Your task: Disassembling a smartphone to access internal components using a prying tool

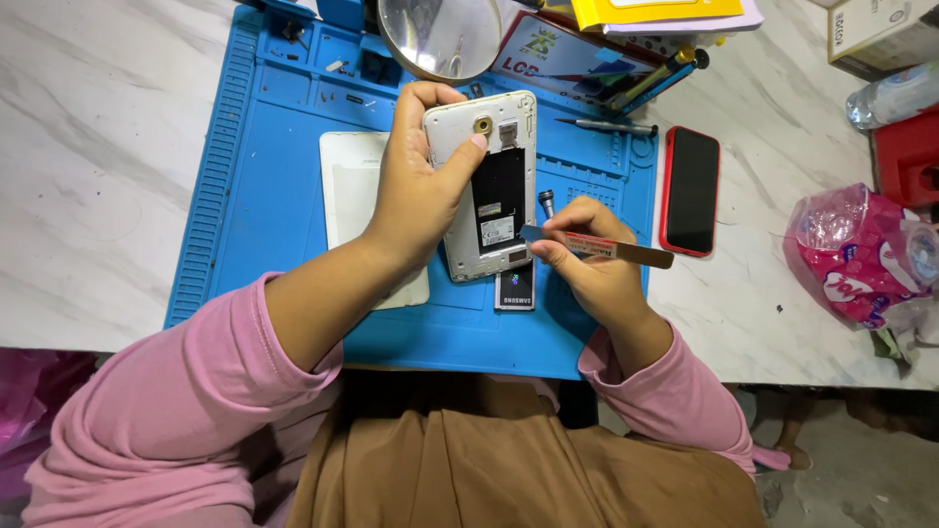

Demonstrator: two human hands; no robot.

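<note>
A white phone (489, 186) with its back cover off lies face down on the blue work mat (264, 196). My left hand (416, 191) grips its upper left edge, thumb near the camera lens. My right hand (592, 259) pinches a flat metal pry tool (606, 249), whose tip touches the phone's right edge. A dark battery (514, 289) sits just below the phone. The white back cover (352, 191) rests on the mat, partly under my left forearm.
A red-cased phone (691, 191) lies right of the mat. A magnifier lens (440, 37), a screwdriver (606, 125), a small bit (547, 201) and tool packs sit at the back. A pink plastic bag (856, 254) and a bottle (895, 95) are at far right.
</note>
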